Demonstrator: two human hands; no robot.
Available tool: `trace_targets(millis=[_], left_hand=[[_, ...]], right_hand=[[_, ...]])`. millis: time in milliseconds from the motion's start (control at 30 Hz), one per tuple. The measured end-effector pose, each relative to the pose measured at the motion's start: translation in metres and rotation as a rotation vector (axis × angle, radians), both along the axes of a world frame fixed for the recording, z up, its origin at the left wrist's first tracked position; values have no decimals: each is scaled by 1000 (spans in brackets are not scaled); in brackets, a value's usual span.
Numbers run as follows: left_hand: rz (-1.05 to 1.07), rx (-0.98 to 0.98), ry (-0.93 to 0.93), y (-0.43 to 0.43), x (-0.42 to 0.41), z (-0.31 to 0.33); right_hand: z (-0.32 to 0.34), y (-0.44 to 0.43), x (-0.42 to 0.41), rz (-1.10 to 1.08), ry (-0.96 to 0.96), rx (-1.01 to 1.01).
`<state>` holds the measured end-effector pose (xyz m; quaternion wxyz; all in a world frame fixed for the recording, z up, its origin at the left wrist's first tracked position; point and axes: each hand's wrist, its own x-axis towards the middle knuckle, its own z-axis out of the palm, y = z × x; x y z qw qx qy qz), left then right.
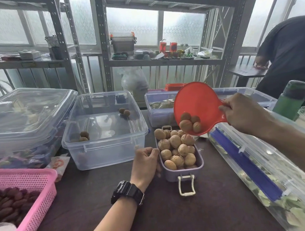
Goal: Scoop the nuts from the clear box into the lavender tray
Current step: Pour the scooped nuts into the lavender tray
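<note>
The lavender tray [172, 175] sits mid-table, heaped with walnuts [177, 150]. My left hand [146, 163] grips its left wall. My right hand [241, 113] holds the handle of a red scoop [197, 101], tilted steeply above the tray's far end, with several walnuts [188, 124] at its lower lip. The clear box [106, 147] stands to the left of the tray, open, with only a few nuts [84, 136] left on its floor.
A pink basket [35, 182] of dark dried fruit is at the near left. A lidded clear bin [23, 116] stands at far left, a long clear box with a blue strip [250, 169] at right, a green bottle [292, 102] behind it. A person stands at far right.
</note>
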<state>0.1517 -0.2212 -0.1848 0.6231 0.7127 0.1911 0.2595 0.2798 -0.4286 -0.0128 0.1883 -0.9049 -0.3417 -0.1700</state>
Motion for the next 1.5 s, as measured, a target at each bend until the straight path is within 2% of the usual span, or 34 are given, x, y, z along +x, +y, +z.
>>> trace_targets(millis=[400, 700, 800, 1200, 1500], left_hand=[[-3, -15, 7, 0, -1, 2], [-9, -17, 1, -1, -1, 2], [-11, -12, -6, 0, -1, 1], [-19, 9, -18, 1, 0, 0], [-22, 7, 4, 2, -2, 1]], right_hand=[[1, 3, -1, 24, -79, -79], [-1, -2, 7, 21, -19, -18], [-2, -3, 12, -17, 47, 9], [-7, -7, 32, -221, 530, 178], [-1, -13, 26, -221, 588, 219]])
